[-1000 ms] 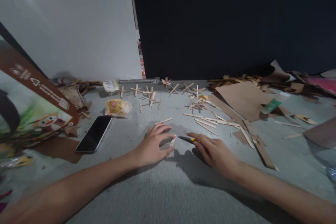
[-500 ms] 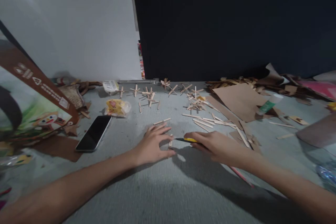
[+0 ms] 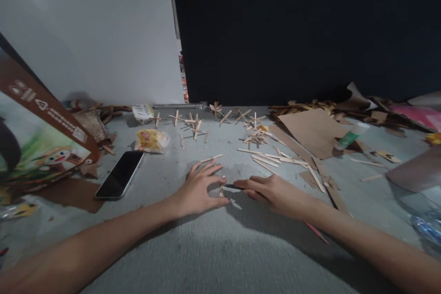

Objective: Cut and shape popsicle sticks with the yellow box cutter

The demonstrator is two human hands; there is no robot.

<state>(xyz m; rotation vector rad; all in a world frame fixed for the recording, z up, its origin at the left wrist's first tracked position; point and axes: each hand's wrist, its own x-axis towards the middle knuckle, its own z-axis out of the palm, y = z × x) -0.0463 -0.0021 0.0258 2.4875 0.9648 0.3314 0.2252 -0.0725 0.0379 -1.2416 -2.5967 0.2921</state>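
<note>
My left hand (image 3: 202,188) rests on the table, its thumb and index finger closed on a short wooden craft stick (image 3: 221,190) and its other fingers spread. In my right hand (image 3: 272,191) is a utility knife (image 3: 234,186), its dark blade end pointing left and meeting the stick; the fingers cover most of its handle. Just beyond my left fingertips lies another craft stick (image 3: 211,158). Past my right hand are several loose craft sticks (image 3: 267,160). Farther back stand small crossed-stick pieces (image 3: 195,126).
A phone (image 3: 120,174) and a yellow packet (image 3: 152,141) lie to the left, beside a printed bag (image 3: 44,124). Cardboard (image 3: 306,133), a glue stick (image 3: 352,136) and a brownish cylinder (image 3: 416,172) are on the right. A red pencil-like stick (image 3: 317,233) lies under my right forearm.
My right hand has turned over the knife and shifted slightly left, so the blade now meets the stick. The yellow handle is now covered. My left hand keeps its hold.
</note>
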